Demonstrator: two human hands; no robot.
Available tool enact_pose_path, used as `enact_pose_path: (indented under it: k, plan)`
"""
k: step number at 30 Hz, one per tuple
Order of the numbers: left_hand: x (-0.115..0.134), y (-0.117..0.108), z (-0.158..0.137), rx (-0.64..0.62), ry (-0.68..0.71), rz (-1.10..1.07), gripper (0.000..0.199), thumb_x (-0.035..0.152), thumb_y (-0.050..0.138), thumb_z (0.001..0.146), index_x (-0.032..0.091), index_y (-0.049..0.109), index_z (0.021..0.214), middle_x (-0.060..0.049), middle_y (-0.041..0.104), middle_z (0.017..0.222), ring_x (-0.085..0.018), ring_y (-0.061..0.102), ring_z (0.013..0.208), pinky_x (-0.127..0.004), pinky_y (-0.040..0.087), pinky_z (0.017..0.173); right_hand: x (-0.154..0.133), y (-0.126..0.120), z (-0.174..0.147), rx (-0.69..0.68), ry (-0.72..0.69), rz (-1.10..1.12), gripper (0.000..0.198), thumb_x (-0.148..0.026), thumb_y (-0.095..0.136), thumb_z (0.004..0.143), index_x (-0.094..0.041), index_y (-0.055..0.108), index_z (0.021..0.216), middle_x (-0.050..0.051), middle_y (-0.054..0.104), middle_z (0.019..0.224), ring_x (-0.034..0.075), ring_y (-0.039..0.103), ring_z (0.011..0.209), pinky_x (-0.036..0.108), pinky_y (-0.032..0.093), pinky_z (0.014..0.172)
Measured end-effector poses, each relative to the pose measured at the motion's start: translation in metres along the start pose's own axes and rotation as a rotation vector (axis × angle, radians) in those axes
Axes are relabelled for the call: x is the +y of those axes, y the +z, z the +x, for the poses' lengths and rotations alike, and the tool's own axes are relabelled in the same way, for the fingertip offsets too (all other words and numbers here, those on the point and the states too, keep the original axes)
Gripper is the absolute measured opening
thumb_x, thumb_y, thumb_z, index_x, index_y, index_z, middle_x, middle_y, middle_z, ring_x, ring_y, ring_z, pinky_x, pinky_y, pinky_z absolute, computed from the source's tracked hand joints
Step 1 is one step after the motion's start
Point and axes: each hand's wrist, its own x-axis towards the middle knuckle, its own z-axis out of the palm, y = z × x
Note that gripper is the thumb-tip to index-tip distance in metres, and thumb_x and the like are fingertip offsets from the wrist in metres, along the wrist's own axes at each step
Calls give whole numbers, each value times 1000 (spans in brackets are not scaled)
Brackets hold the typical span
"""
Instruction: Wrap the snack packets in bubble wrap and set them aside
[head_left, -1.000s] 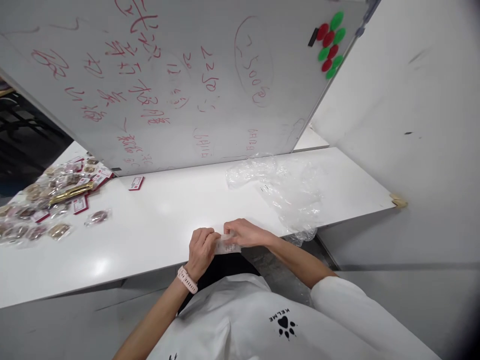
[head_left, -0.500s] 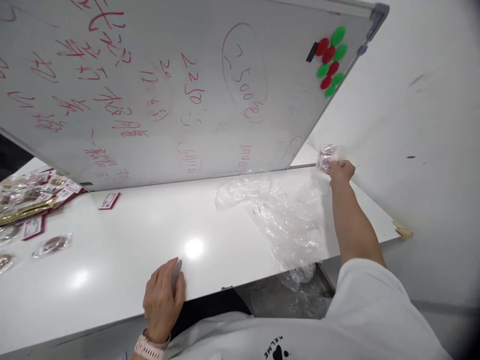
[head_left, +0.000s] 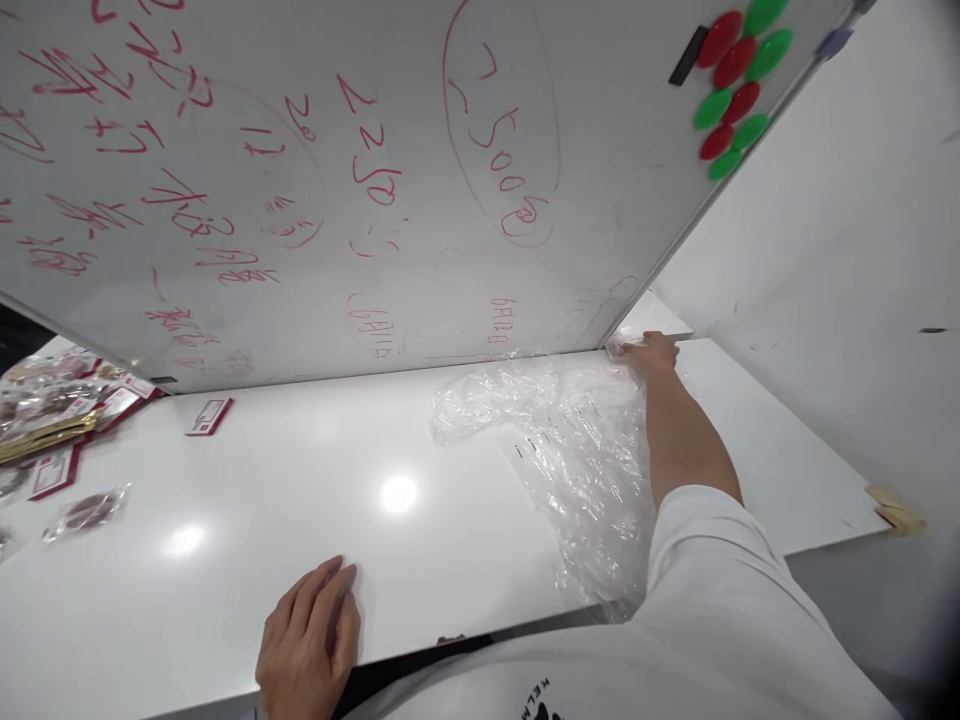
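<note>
My right arm reaches far out to the back right of the white table [head_left: 420, 560]. There my right hand [head_left: 654, 352] is closed on a clear plastic packet [head_left: 619, 347], by the lower corner of the whiteboard [head_left: 420, 230]. Most of the packet is hidden by the fingers and the board's edge. My left hand [head_left: 306, 640] rests at the table's front edge, holding nothing, fingers stretched and slightly apart. Crumpled clear plastic bags [head_left: 592, 470] lie just left of my right forearm.
Red-edged cards and wrapped packets pile up at the far left, with a gold strip [head_left: 49, 437] among them. A lone card [head_left: 210, 416] and a wrapped brownish piece [head_left: 88, 512] lie nearby. Red and green magnets [head_left: 735, 62] sit on the whiteboard. A wall [head_left: 862, 300] closes the right side.
My right hand has moved left and inward with the packet, toward the whiteboard's lower corner, and the packet is now largely covered. The view has leaned closer. My left hand stays on the table.
</note>
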Motion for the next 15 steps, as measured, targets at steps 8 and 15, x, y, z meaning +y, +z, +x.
enact_pose_path:
  k: [8, 15]
  plan:
    - [3, -2, 4, 19, 10, -14, 31, 15, 60, 85, 26, 66, 114, -6, 72, 114, -28, 65, 101, -42, 49, 86, -24, -44, -132, -358, -527, 73, 55, -54, 49, 92, -24, 54, 138, 14, 51, 145, 33, 44, 136, 54, 31, 113]
    - [5, -6, 2, -11, -8, -60, 24, 14, 58, 87, 22, 67, 108, -9, 71, 114, -28, 62, 105, -40, 47, 86, -21, -9, -301, -526, -655, 70, 49, -42, 34, 99, -23, 55, 139, 9, 42, 156, 25, 32, 148, 49, 21, 121]
